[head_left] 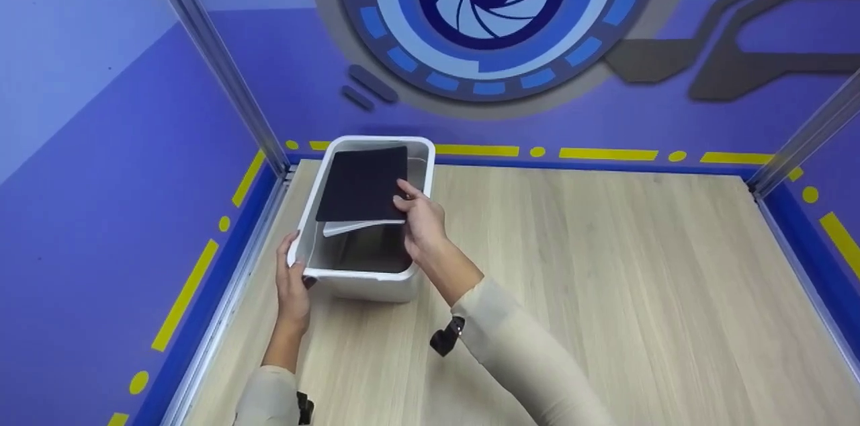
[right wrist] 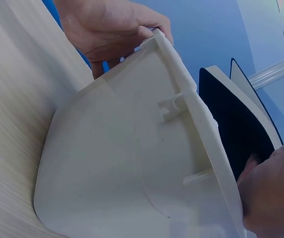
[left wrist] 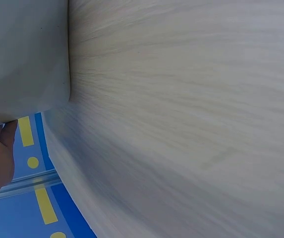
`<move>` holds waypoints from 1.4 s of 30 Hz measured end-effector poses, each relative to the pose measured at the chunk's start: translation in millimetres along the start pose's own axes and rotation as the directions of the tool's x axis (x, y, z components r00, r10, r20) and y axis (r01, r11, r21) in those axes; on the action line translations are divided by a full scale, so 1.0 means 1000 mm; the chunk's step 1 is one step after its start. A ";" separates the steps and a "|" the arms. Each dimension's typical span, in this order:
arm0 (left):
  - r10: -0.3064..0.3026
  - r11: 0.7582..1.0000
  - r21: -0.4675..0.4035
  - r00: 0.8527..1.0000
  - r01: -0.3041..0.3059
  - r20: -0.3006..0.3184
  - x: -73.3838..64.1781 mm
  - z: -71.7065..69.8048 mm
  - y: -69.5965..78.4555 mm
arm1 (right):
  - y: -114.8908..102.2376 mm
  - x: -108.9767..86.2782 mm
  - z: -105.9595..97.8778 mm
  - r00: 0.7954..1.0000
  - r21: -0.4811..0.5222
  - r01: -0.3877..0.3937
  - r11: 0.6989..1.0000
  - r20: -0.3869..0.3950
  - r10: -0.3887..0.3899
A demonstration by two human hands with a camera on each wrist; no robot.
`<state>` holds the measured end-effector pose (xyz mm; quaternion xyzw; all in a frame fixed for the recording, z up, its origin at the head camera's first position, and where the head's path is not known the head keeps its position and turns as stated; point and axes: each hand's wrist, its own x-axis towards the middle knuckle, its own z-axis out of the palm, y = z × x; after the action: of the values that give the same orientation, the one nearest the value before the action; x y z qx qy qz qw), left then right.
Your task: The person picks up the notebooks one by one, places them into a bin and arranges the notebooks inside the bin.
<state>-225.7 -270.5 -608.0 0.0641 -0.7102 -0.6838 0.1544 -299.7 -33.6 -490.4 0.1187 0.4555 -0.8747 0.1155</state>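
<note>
A black-covered notebook with white pages is in my right hand, the thumb and fingers pinching its right edge. It is tilted over the open top of a white plastic bin. In the right wrist view the notebook sticks up past the bin's rim, its cover and pages partly spread. My left hand grips the rim at the bin's near left corner, and in the right wrist view its fingers curl over that edge. Below the notebook, a dark flat surface shows inside the bin.
The bin stands on a light wood-grain table, towards its left back corner. Blue printed panels enclose the left, back and right, with metal posts at the corners. Table surface stretches to the right of the bin.
</note>
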 end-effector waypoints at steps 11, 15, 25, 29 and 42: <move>0.007 1.000 -0.003 1.000 -0.007 0.002 -0.001 0.000 -0.002 | 0.002 0.000 -0.004 1.000 0.007 0.011 1.000 -0.003 -0.011; 0.014 1.000 0.003 1.000 -0.014 -0.001 -0.001 0.002 -0.002 | 0.001 -0.001 -0.004 1.000 0.006 0.017 1.000 0.009 -0.017; 0.036 0.999 -0.008 0.999 -0.036 -0.016 -0.001 0.004 0.001 | 0.003 0.002 -0.006 0.999 -0.023 0.036 0.999 0.020 -0.036; 0.055 0.998 0.003 0.998 -0.055 -0.024 -0.001 0.004 0.000 | 0.003 0.002 -0.006 0.999 -0.022 0.036 0.999 0.021 -0.036; 0.048 0.999 -0.001 0.998 -0.048 -0.033 0.002 0.003 0.000 | 0.004 0.003 -0.005 0.998 -0.001 0.054 0.999 0.025 -0.054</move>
<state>-228.4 -268.3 -607.9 0.0583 -0.7083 -0.6794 0.1824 -301.2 -32.1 -497.4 0.0952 0.4580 -0.8784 0.0974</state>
